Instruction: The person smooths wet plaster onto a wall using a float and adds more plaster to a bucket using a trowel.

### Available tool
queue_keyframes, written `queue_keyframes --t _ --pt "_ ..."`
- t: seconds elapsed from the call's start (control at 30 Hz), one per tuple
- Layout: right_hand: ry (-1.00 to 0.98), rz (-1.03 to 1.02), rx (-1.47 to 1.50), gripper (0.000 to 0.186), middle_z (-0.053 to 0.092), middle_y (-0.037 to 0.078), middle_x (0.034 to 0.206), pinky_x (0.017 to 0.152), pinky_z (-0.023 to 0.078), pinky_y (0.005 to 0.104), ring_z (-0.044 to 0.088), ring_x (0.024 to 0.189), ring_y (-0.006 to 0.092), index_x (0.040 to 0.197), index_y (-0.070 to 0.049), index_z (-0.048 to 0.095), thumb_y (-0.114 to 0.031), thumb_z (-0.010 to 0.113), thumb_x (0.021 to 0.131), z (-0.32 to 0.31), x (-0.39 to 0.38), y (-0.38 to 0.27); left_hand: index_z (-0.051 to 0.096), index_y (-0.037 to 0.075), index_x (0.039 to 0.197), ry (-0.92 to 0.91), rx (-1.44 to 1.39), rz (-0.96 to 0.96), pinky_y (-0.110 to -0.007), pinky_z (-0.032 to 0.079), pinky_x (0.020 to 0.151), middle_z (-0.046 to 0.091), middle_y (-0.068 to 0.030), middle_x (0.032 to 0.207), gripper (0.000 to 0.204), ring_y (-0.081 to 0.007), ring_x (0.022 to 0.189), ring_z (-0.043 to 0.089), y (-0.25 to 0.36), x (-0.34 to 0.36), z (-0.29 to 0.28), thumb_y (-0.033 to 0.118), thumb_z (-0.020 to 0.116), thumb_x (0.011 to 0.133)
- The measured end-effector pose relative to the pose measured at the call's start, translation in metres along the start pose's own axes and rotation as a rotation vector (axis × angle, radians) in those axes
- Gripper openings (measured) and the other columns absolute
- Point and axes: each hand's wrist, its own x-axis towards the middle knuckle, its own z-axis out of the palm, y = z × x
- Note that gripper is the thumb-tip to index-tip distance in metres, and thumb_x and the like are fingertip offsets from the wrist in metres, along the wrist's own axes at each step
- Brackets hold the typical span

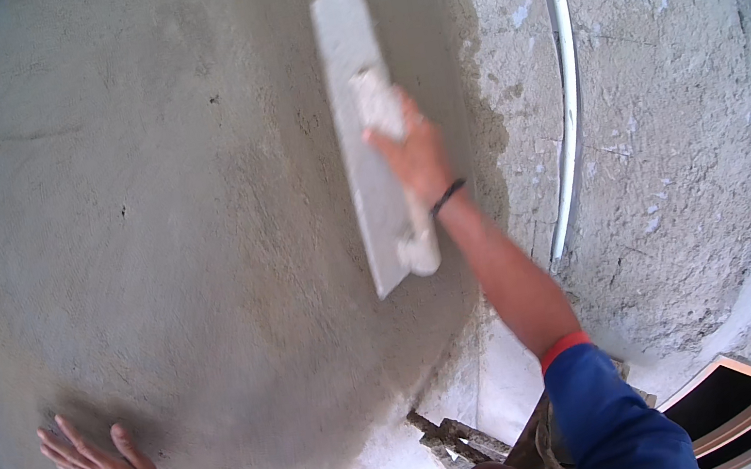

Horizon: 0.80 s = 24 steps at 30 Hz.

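Note:
My right hand [417,154] is wrapped round the handle of a long, pale plastering float [360,158], somewhat blurred. The float stands nearly upright, its long blade against or close to the damp grey plaster of the wall [176,217]. A dark band circles my right wrist, and a blue sleeve with a red cuff covers the upper arm. Low on the left, my left hand [107,462] has its fingers spread and holds nothing. It is by the plastered surface and casts a shadow there; whether the palm touches is hard to tell.
Right of the damp plaster, a pale vertical strip [566,57] runs down rough, dry wall [678,157]. Plaster-crusted wooden pieces [452,438] stand at the bottom centre. A wooden frame [746,372] with dark openings is at the lower right.

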Motion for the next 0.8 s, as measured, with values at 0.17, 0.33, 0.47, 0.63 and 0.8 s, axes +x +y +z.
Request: queue_keyframes --t 0.17,0.33,0.47,0.63,0.8 --pt "0.010 0.069 -0.142 0.075 0.061 0.023 0.121 0.098 0.046 0.0380 0.059 0.114 0.0329 0.141 -0.002 0.041 -0.029 0.073 0.079 -0.059 0.085 0.058 0.024 0.016 0.151 0.089 0.094 -0.002 -0.052 0.009 0.117 0.015 -0.0110 0.159 0.069 -0.0319 0.146 0.009 -0.011 -0.005 0.030 0.060 0.022 0.098" --pt "0.069 0.022 -0.205 0.072 0.062 0.021 0.120 0.098 0.045 0.0371 0.060 0.112 0.0303 0.136 0.000 0.046 -0.032 0.075 0.078 -0.074 0.077 0.142 0.025 0.016 0.151 0.094 0.123 -0.026 -0.052 0.011 0.118 0.019 -0.0098 0.158 0.073 -0.0300 0.146 0.012 -0.014 -0.006 0.036 0.063 0.020 0.096" --pt "-0.028 0.198 -0.105 0.070 0.064 0.020 0.117 0.097 0.045 0.0361 0.061 0.109 0.0278 0.130 0.003 0.050 -0.035 0.076 0.078 -0.081 0.025 0.180 0.024 0.016 0.152 0.094 0.111 -0.028 -0.051 0.011 0.118 0.017 -0.0097 0.158 0.072 -0.0304 0.146 0.012 -0.015 -0.006 0.037 0.063 0.020 0.096" --pt "-0.073 0.273 -0.005 0.071 0.064 0.018 0.118 0.096 0.045 0.0369 0.061 0.109 0.0268 0.133 0.001 0.047 -0.034 0.076 0.078 -0.062 -0.074 0.247 0.021 0.015 0.152 0.085 0.126 -0.035 -0.052 0.009 0.118 0.015 -0.0104 0.159 0.072 -0.0312 0.147 0.010 -0.017 -0.009 0.037 0.061 0.019 0.097" --pt "0.031 0.136 -0.039 0.070 0.063 0.017 0.118 0.097 0.045 0.0366 0.061 0.109 0.0253 0.137 -0.003 0.044 -0.027 0.075 0.079 -0.048 -0.082 0.200 0.019 0.013 0.153 0.058 0.119 -0.043 -0.053 0.007 0.117 0.012 -0.0136 0.159 0.071 -0.0339 0.147 0.006 -0.011 -0.008 0.030 0.059 0.022 0.098"
